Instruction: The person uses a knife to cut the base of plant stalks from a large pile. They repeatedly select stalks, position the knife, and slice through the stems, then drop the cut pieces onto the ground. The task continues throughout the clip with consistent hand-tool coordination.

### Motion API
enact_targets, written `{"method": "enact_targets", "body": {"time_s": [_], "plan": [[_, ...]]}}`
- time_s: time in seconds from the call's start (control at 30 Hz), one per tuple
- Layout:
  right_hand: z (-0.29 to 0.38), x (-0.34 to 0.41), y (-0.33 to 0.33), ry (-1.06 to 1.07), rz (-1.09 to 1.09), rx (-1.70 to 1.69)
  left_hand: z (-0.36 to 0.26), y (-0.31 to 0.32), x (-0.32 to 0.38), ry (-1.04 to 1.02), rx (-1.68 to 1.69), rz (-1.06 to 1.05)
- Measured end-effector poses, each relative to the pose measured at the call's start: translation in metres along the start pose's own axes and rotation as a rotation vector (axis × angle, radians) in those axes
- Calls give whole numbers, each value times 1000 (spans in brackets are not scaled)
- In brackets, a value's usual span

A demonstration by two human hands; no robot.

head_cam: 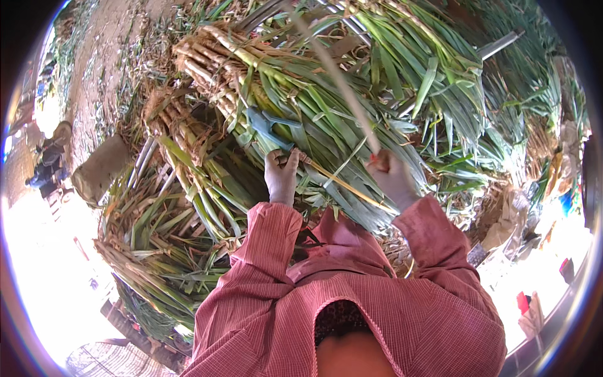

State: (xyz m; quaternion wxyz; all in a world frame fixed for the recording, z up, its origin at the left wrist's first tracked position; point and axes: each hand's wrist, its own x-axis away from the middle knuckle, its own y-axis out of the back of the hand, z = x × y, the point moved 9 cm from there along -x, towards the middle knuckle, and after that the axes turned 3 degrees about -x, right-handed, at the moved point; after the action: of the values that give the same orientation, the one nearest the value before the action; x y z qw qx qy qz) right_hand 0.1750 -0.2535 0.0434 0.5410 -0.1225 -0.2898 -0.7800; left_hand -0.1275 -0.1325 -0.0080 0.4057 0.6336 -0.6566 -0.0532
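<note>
My left hand, in a pale glove, has its thumb and fingers closed at the lower end of a blue hose gun. A thin yellow hose slants from beside that hand toward my right sleeve. The gun lies against a large bundle of leek-like plants, roots to the left and green leaves to the right. My gloved right hand grips a long pale strip, which rises across the bundle. It is too blurred to name; a red part shows at my thumb.
Smaller plant bundles lie to the left, and another bundle at the upper right. Metal bars show beneath them. A log stands at left; a cut stump sits bottom left. Leaf litter covers the ground.
</note>
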Motion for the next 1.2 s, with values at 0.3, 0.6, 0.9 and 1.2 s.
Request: {"method": "enact_targets", "body": {"time_s": [0.3, 0.6, 0.9, 1.2], "plan": [[19, 1, -48, 45, 74, 429, 5, 4, -18, 227, 79, -7], [26, -12, 63, 149, -255, 272, 53, 57, 88, 504, 978, 177], [-1, -178, 174, 275, -603, 61, -15, 27, -8, 212, 908, 217], [-157, -252, 263, -238, -784, -306, -44, 14, -72, 80, -404, 170]]}}
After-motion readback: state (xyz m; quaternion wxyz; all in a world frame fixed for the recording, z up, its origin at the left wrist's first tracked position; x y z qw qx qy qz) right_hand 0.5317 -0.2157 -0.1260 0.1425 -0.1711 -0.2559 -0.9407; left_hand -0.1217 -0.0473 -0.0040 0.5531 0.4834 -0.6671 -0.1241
